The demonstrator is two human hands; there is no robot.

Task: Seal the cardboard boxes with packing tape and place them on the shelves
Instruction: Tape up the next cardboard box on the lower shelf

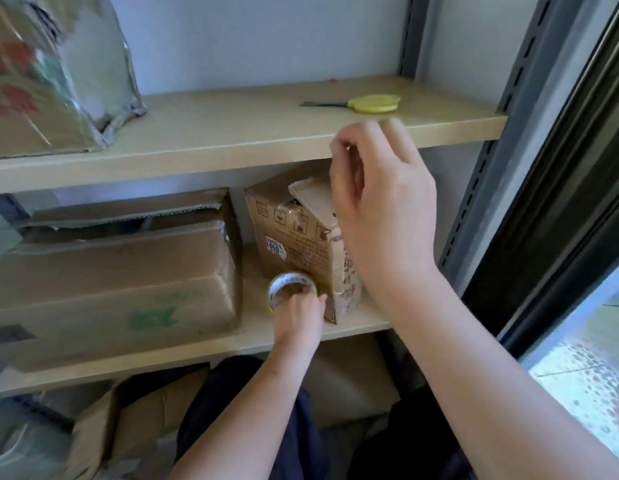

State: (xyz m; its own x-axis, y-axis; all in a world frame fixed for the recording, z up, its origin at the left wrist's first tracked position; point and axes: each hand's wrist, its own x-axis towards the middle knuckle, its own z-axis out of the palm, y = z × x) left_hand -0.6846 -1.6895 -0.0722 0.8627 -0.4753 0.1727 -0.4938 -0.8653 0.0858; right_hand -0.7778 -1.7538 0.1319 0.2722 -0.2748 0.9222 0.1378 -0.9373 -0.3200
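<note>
A small upright cardboard box [294, 237] stands on the middle shelf [363, 323], one top flap raised and clear tape shining along its front corner. My left hand [297, 317] grips a roll of clear packing tape [290, 284] at the foot of that box, fingers hooked into the core. My right hand [381, 195] hovers above the box, level with the front edge of the upper shelf [232, 140]. Its thumb and forefinger tips meet with a small glint between them. Whether they pinch a tape end is unclear.
Yellow-handled scissors [370, 103] lie on the upper shelf beside a tape-wrapped box [51, 81] at the left. A large flat box [110, 271] fills the left of the middle shelf. An open box [128, 420] sits on the floor. A metal upright [474, 202] and window [585, 358] stand on the right.
</note>
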